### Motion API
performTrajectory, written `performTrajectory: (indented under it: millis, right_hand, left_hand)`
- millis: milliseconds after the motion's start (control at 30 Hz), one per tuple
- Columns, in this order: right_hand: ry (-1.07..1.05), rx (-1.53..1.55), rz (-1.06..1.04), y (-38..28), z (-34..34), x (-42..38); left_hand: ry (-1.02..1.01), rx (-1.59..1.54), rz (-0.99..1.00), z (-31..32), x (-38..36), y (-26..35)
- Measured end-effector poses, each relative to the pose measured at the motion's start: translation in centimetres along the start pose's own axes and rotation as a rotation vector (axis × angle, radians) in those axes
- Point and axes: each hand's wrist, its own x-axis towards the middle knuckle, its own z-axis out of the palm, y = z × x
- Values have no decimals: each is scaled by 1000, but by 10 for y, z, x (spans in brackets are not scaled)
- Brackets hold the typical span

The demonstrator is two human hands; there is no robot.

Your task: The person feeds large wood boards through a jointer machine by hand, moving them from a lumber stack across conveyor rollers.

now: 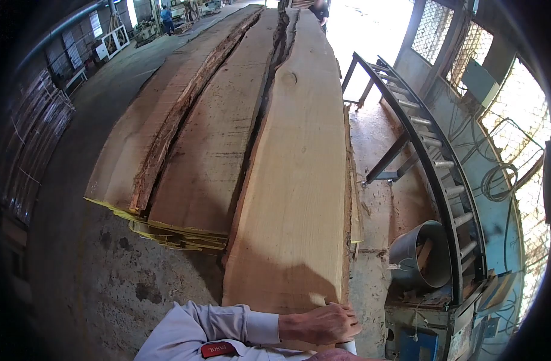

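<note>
My left hand (326, 323) reaches in from the left in a pale sleeve, over the near right corner of a long, light wooden slab (293, 198). Its fingers are curled closed by the slab's right edge; what they grip, if anything, is hidden. Just below it, a small part of my right hand (334, 355) shows at the bottom of the view, beside a pale cuff. Its fingers are out of sight. The slab has a wavy bark edge and a knot, and lies lengthwise away from me. My shadow falls on its near end.
Darker slabs (209, 138) with bark edges lie stacked on the left, yellow paint on their ends. To the right stand a black-framed roller conveyor (429, 144) and a grey drum (402, 256) with wood scraps. Two people are far off, one (167, 20) in blue.
</note>
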Motion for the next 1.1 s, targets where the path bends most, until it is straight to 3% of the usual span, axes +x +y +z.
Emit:
performTrajectory:
  millis: [233, 300, 367, 500, 567, 633, 733, 800, 833, 933, 1000, 1100]
  right_hand:
    - [-23, 199, 53, -31, 15, -10]
    - [-29, 268, 58, -34, -12, -12]
    - [-29, 346, 53, -54, -1, -6]
    - [-15, 507, 46, -101, 21, 6]
    - [-18, 584, 44, -111, 21, 3]
    - [-24, 660, 47, -116, 30, -3]
    - [-15, 619, 99, -136, 34, -5]
    - [-18, 580, 107, -135, 32, -3]
    - [-5, 578, 105, -133, 32, -3]
    - [-11, 573, 109, -127, 31, 0]
    - [-24, 566, 121, -129, 30, 0]
    - [0, 586, 138, -136, 33, -4]
  left_hand:
    - [10, -3, 4, 3, -1, 0]
    - [2, 17, 23, -2, 1, 1]
    - [-80, -142, -109, -14, 2, 4]
    - [-79, -246, -131, -37, 7, 8]
    - [-130, -402, -265, -61, 4, 3]
    - [-137, -211, -363, -99, 3, -5]
    - [-8, 204, -286, -159, -6, -68]
    - [9, 339, -457, -214, -3, -113]
    - [-10, 394, -640, -247, 6, -130]
    - [252, 675, -704, -326, 22, -203]
    - [357, 798, -692, -361, 35, -221]
    - [504, 696, -764, -380, 40, -261]
